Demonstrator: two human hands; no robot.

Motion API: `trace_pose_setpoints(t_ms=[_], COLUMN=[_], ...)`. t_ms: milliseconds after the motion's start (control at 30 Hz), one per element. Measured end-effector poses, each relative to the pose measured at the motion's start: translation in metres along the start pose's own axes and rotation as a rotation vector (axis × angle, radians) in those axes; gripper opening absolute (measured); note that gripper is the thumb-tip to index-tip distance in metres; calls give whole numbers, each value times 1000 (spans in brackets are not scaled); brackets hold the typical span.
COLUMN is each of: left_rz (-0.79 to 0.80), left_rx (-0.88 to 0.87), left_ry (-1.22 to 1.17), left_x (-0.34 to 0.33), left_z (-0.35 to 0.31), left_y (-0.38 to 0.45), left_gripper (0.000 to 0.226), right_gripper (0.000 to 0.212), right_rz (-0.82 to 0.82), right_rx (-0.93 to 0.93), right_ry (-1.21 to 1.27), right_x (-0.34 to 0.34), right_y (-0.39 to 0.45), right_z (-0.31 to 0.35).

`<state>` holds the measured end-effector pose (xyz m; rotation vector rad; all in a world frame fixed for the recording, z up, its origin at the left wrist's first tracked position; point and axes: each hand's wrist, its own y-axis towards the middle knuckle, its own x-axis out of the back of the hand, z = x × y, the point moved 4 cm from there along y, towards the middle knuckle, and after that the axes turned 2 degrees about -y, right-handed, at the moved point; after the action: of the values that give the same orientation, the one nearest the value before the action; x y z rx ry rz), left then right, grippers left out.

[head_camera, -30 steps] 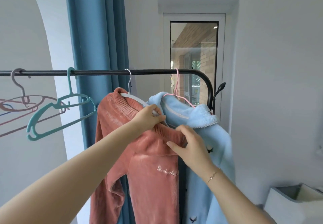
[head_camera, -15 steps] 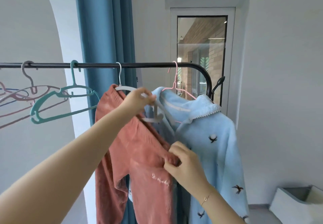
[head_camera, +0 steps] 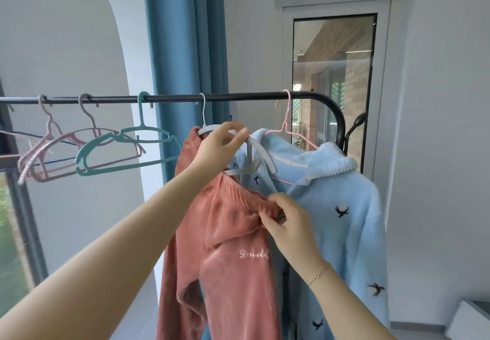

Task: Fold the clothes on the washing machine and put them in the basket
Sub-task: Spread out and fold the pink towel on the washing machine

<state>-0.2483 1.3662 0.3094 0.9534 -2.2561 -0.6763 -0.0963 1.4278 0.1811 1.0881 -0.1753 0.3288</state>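
Note:
A rust-pink fleece garment (head_camera: 233,247) with white embroidered lettering hangs partly off a white hanger (head_camera: 254,151) on the black rail (head_camera: 169,98). My left hand (head_camera: 220,146) grips the white hanger near its top. Lower down, my right hand (head_camera: 286,220) pinches the garment's ribbed edge, which has slid off the hanger's right arm. Its left shoulder still sits on the hanger. Right behind it, a light blue fleece top (head_camera: 342,217) with small dark birds hangs on a pink hanger (head_camera: 287,125). No washing machine or basket can be identified.
Empty hangers hang on the rail's left part: a teal hanger (head_camera: 124,151) and pink ones (head_camera: 50,151). A blue curtain (head_camera: 185,48) drops behind the rail. A glass door (head_camera: 334,88) is at the back right, and a white box corner (head_camera: 472,318) at the lower right.
My right hand has pulled the pink garment's ribbed edge down off the right side of the white hanger. My left hand moved up to the top of the hanger.

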Motion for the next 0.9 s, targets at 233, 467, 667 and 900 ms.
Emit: trace_pose_setpoints(t_ms=[233,467,667,900], left_rz=[-75,-29,-6,276], left_rx=[71,382,478,489], left_ry=[-104,26,-71,82], left_x=[30,51,52,49], left_z=[23,84,93,123], left_y=[-20,-28,-29,10], left_gripper=[17,33,27,54], right_gripper=[14,19,17,24], right_rz=[-8,-17,-11,-22], right_rx=[30,-29,-103,-176], right_ry=[20,57,105,21], right_x=[-17,-36,-59,-89], right_y=[38,63,71,74], right_z=[21,22,13,14])
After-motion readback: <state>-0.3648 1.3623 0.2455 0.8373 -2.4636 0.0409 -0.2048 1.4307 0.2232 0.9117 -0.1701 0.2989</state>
